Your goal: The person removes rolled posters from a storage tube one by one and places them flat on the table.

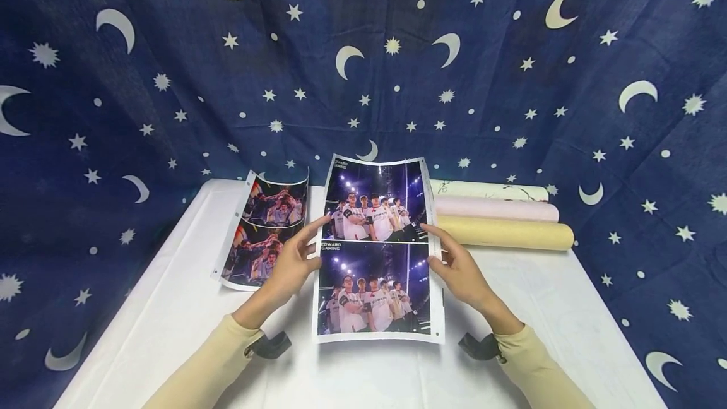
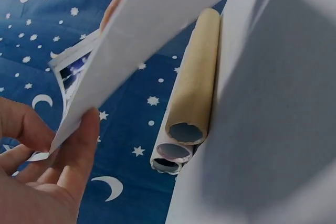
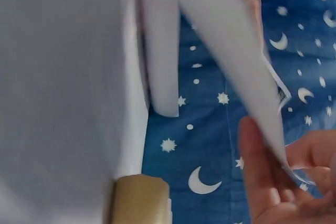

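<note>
A printed sheet (image 1: 375, 289) is held up above the white table in the head view, tilted toward the camera. It carries two copies of a group photo, one above the other, with a white margin. My left hand (image 1: 292, 270) pinches its left edge between thumb and fingers. At the opposite edge my right hand (image 1: 461, 273) grips it the same way. Both wrist views show the sheet's plain white back, with the left thumb and fingers (image 2: 84, 140) on either side of the paper. In the right wrist view, the right hand (image 3: 294, 177) has the edge between its digits.
A second printed sheet (image 1: 267, 251), curled at its ends, lies on the table's left part. Behind on the right are three paper rolls: yellow (image 1: 511, 234), pink (image 1: 500, 208) and a patterned white one (image 1: 488, 191). A blue moon-and-star cloth (image 1: 318, 49) hangs behind the white table (image 1: 528, 333).
</note>
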Demonstrator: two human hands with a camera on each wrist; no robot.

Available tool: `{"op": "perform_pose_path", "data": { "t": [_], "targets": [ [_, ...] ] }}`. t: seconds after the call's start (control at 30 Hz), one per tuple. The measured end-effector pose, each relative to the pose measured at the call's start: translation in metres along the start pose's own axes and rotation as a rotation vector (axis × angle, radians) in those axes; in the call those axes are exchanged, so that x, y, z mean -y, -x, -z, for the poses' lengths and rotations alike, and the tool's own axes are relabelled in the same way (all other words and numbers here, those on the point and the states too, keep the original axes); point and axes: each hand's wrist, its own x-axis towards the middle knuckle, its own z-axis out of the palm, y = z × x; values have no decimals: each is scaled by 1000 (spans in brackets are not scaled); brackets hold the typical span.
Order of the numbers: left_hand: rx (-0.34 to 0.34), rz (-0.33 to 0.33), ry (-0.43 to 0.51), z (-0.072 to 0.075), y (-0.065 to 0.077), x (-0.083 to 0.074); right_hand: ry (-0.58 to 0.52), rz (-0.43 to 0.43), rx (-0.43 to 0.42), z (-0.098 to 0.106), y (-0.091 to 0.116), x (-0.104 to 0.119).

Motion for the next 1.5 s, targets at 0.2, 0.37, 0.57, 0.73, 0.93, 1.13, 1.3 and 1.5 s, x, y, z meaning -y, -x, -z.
{"op": "perform_pose_path", "data": {
  "t": [0.2,0.37,0.57,0.73,0.93,1.13,1.3,1.5],
  "targets": [
    [45,26,98,7,0,-2,-294,-70,60,7,0,-5],
    [61,18,176,9,-2,-3,-362,-69,63,8,-3,-8],
    [139,39,372,13,-2,-3,-600,-2,161,9,-4,-13],
    [163,66,379,16,-1,-1,-665,15,187,9,-3,-13],
    [73,36,146,13,-1,2,-445,-99,61,4,-4,-12],
    [-1,-3,-87,10,-5,3,-286,-226,-68,-2,-8,-13],
    [-65,-99,-345,14,-9,4,-214,-242,-104,-7,-12,-12],
    [-98,-199,-565,25,-20,5,-130,-248,-97,-14,-22,-13]
  ]
}}
